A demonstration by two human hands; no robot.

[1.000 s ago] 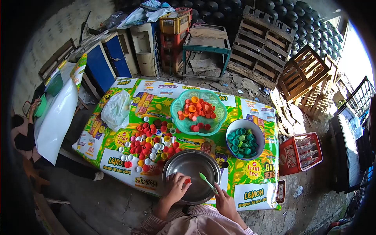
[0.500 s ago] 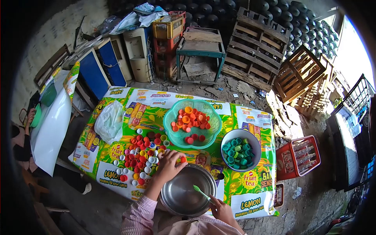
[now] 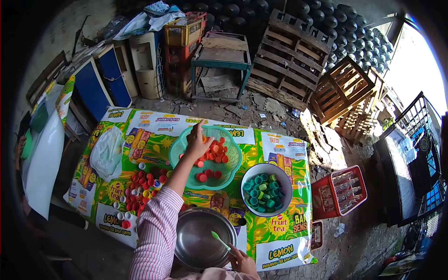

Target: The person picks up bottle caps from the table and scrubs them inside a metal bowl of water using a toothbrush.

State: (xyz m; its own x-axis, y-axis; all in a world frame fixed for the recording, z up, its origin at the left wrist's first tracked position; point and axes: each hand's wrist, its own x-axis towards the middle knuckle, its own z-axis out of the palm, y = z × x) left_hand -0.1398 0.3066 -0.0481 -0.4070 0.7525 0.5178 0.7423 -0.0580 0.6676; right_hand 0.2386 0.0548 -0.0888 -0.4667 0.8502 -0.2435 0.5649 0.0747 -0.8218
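Note:
My left hand (image 3: 198,143) is over the turquoise plastic basket (image 3: 231,175), its thumb and fingers spread apart. Orange and red bottle caps (image 3: 215,152) lie in the basket, some right by my fingers; whether one touches them is hard to see. Low at the front, my right hand (image 3: 243,262) grips a slim green-and-white stick-like utensil (image 3: 220,240), whose exact kind I cannot make out. Its green end reaches over the steel bowl (image 3: 200,240), where no caps show. Mixed red, white and yellow caps (image 3: 138,189) lie loose on the table, partly hidden by my left arm.
A white bowl (image 3: 243,201) of green and teal caps stands to the right. At the left lies a white plastic bag (image 3: 107,154) on the patterned table cover (image 3: 275,245). A red crate (image 3: 326,196) stands beyond the right edge. Another person's hand (image 3: 19,147) shows far left.
My left hand has moved from the loose caps, where it held an orange cap, forward to the basket, and its fingers have spread. My right hand still holds the utensil. The view has shifted.

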